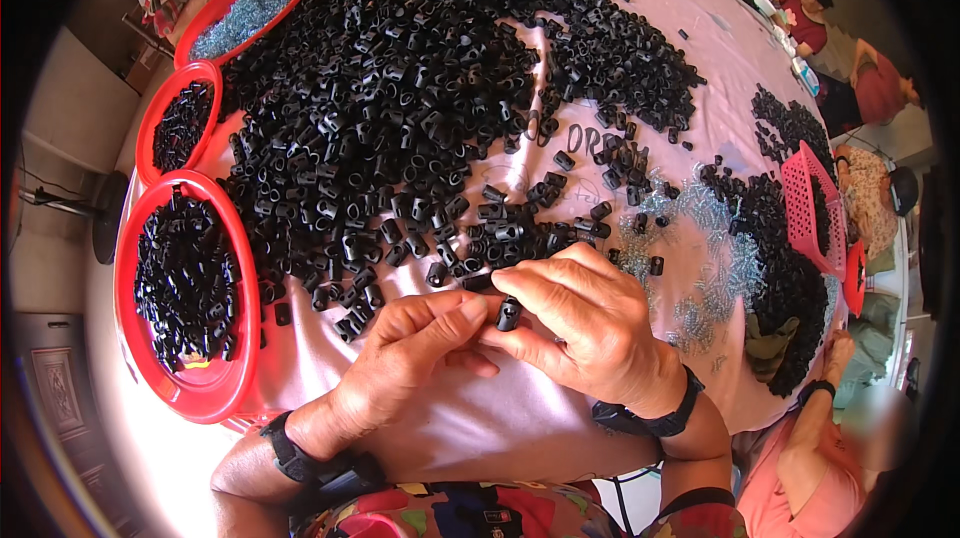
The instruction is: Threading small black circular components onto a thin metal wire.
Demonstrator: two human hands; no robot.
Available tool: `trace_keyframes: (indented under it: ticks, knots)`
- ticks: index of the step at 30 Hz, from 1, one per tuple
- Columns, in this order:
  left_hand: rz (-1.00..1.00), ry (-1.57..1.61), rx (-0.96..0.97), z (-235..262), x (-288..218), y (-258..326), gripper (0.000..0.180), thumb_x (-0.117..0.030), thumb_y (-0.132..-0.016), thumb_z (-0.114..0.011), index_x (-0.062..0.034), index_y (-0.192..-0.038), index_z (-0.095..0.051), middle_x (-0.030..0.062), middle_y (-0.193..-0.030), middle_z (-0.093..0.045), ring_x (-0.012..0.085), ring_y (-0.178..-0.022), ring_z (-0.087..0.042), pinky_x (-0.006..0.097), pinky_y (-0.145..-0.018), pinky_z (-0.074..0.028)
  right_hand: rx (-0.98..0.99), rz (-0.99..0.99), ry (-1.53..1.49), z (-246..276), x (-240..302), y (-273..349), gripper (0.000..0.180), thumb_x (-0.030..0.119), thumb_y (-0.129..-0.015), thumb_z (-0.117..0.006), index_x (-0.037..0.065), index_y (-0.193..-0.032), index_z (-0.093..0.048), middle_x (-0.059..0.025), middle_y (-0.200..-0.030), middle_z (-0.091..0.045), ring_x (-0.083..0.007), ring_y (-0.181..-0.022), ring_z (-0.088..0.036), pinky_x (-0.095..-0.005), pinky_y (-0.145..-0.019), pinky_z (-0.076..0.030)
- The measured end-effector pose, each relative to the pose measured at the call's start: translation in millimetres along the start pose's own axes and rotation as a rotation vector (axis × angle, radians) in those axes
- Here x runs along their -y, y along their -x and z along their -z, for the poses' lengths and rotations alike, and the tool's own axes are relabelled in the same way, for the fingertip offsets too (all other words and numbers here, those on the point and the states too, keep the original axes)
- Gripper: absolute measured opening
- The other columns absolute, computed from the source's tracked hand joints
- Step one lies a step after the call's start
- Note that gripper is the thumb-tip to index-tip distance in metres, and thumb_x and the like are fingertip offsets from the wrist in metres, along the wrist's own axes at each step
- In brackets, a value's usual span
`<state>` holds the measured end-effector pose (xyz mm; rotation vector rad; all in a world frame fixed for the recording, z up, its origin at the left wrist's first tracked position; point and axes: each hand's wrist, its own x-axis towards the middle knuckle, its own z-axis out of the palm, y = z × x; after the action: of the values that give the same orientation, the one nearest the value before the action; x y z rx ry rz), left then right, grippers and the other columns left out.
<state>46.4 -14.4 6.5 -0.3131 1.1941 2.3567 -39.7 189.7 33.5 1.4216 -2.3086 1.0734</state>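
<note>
Right hand (590, 323) had a small black part (508, 315) pinched between thumb and fingers, right by the tip of the left hand's thumb. Part was short, tubular, glossy, with what looked like a hole in its side. Left hand (415, 343) was curled, thumb against forefinger; couldn't tell if it gripped anything. Just beyond both hands: loose black parts spreading into a big heap (380, 88) on the pink cloth (450, 428). Left of the left hand: large red oval basin (210, 400) of slim glossy black pieces (187, 278). Beyond it, smaller red basin (146, 133), also dark slim pieces. Farthest, third red basin (208, 20) with fine bluish-silver pieces (250, 18). Right of the right hand: scattered bluish-silver bits (715, 258), then a pink perforated basket (800, 203) well away, black stuff inside.
</note>
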Motion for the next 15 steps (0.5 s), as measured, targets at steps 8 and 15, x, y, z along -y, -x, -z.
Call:
trace_keyframes:
  ticks: [8,15]
  knots:
    - [-0.013,0.011,0.061,4.7,0.4,-1.5,0.043,-0.031,-0.115,-0.053,0.0043,-0.135,-0.068,0.0096,-0.116,-0.075,0.0138,-0.103,-0.07,0.031,-0.091,-0.061,0.0,0.029,0.034,3.4,4.0,-0.8,0.044,0.009,-0.071,-0.092,-0.004,-0.109,-0.073,-0.0121,-0.094,-0.074,-0.0263,-0.076,-0.068,-0.0352,-0.067,-0.058]
    - [-0.03,-0.038,0.131,2.8,-3.1,3.6,0.039,-0.029,-0.113,-0.058,0.0031,-0.13,-0.071,0.0085,-0.115,-0.075,0.0133,-0.1,-0.071,0.029,-0.093,-0.059,-0.015,0.057,-0.032,3.6,4.1,-1.9,0.053,0.009,-0.07,-0.091,-0.004,-0.118,-0.074,-0.0142,-0.102,-0.075,-0.0276,-0.083,-0.07,-0.035,-0.071,-0.06]
